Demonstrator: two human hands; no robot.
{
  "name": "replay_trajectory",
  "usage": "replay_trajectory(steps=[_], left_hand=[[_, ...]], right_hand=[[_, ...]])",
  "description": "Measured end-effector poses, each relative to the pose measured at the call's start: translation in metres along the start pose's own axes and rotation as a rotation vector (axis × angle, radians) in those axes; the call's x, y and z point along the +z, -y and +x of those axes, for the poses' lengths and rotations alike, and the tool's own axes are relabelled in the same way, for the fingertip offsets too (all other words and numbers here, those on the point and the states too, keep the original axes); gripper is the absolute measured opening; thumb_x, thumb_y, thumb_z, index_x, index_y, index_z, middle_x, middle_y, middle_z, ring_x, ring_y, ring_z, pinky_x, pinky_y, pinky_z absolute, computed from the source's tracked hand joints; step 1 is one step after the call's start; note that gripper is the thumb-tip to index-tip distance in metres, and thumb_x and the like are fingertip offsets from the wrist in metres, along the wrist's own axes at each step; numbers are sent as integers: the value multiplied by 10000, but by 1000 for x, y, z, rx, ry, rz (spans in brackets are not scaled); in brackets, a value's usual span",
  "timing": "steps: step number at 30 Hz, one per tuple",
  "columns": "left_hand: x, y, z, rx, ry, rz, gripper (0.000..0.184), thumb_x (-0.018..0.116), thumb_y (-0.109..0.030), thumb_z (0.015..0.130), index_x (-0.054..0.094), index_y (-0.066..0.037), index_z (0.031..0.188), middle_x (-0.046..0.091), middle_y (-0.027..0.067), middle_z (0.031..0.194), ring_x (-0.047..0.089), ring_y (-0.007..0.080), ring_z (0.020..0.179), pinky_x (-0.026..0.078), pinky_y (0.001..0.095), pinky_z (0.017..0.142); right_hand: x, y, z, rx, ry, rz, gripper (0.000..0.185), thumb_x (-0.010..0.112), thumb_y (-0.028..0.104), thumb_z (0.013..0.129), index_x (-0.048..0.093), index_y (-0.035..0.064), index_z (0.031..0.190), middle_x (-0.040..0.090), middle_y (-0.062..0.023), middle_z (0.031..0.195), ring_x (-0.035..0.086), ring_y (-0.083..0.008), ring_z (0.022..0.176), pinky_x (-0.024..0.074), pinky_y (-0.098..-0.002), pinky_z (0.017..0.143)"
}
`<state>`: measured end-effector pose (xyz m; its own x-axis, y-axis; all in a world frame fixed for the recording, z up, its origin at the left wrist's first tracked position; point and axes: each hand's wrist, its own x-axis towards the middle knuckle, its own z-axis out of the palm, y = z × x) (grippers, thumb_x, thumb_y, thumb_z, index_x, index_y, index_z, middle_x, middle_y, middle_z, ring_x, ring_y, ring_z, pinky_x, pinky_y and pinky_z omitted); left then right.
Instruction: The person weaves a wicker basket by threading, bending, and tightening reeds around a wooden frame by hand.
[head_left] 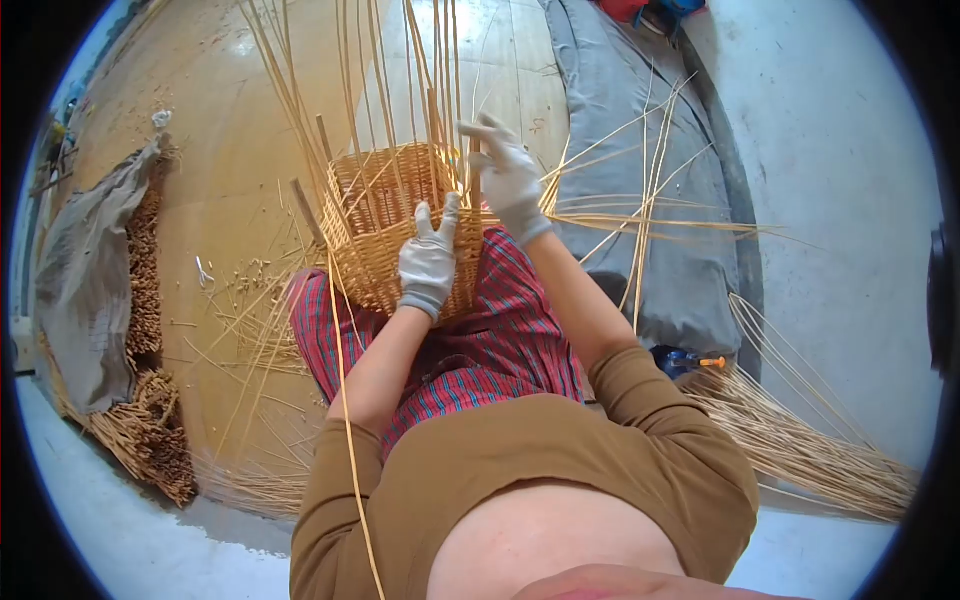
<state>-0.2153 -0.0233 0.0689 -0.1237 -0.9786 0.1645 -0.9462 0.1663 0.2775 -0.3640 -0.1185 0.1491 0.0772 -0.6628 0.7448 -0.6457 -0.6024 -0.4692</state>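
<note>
On lap, basket gripped by L hand, part-open R hand just beside.

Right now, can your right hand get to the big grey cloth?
Probably yes: the grey cloth lies close on the right hand's side, but loose canes spread across it, so the hand might bump those first.

The one view looks from the person's head — steeply down and forward, over chest and lap to the floor, quite near.
</note>
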Motion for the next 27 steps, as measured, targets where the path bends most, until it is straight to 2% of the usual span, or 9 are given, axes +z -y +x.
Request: replay_trajectory(steps=[2, 4, 8, 14, 18, 20, 21, 22, 27], left_hand=[[-3, -3, 9, -12, 27, 1, 873, 627, -60, 850, 261, -421, 1556, 482, 232, 1367, 660, 330, 641, 548, 435, 571], [-9, -7, 8, -29, 50, -2, 889, 609, -47, 850, 235, -423, 1564, 444, 245, 1403, 660, 328, 639, 555, 442, 575], [2, -3, 15, -23, 99, 22, 823, 588, -32, 860, 326, -440, 1524, 488, 261, 1339, 668, 335, 648, 558, 455, 601], [-20, -2, -2, 9, 85, -454, 718, 639, -138, 891, 403, -476, 1479, 405, 249, 1488, 712, 361, 891, 567, 474, 775], [51, -8, 22, 402, -331, -871, 645, 633, -122, 908, 437, -198, 1518, 385, 168, 1553, 693, 308, 1018, 556, 481, 873], [40, 2, 20, 267, -426, -514, 479, 582, -155, 993, 491, -83, 1458, 483, 121, 1486, 686, 262, 1021, 582, 433, 867], [27, 5, 16, -37, -275, -1191, 425, 558, -188, 1020, 518, -89, 1431, 535, 110, 1428, 684, 254, 1019, 593, 403, 853], [12, 10, 10, -376, -79, -1838, 379, 534, -221, 1046, 544, -95, 1404, 587, 98, 1371, 682, 246, 1016, 604, 374, 840], [-21, 58, 22, -374, 30, -1733, 360, 653, -381, 977, 638, -35, 1073, 699, 97, 860, 681, 176, 663, 607, 308, 630]], right_hand=[[13, -3, 23, -258, 49, -289, 329, 631, 29, 930, 636, 56, 1258, 695, -73, 999, 657, -105, 781, 537, -267, 737], [23, -16, 31, 655, 128, 433, 337, 601, 72, 967, 598, 61, 1304, 680, -70, 931, 649, -121, 730, 558, -295, 752], [-32, -77, -67, 926, -290, 504, 285, 540, 217, 1049, 554, 41, 1272, 588, -3, 680, 636, -128, 649, 562, -322, 652], [-75, 7, -65, 754, 50, 632, 237, 507, 194, 1061, 585, 38, 1221, 625, -35, 736, 669, -136, 720, 558, -295, 761], [-15, 92, -77, 357, 533, 508, 499, 699, -34, 864, 563, 29, 1340, 687, -55, 1060, 648, -129, 963, 541, -268, 849], [-4, 84, -64, 559, 281, 866, 522, 718, -22, 856, 555, 30, 1349, 682, -61, 1114, 637, -125, 994, 538, -268, 852], [-2, 79, -56, 775, 7, 1206, 545, 736, -11, 848, 548, 31, 1358, 677, -68, 1168, 626, -120, 1026, 535, -269, 856], [-5, 55, -47, 692, -84, 908, 501, 748, 64, 867, 555, 32, 1328, 687, -73, 1158, 643, -159, 1016, 543, -306, 812], [-7, -7, -46, 668, 707, -22, 379, 764, 308, 869, 599, 25, 1059, 658, -149, 1012, 655, -296, 930, 529, -414, 773]])
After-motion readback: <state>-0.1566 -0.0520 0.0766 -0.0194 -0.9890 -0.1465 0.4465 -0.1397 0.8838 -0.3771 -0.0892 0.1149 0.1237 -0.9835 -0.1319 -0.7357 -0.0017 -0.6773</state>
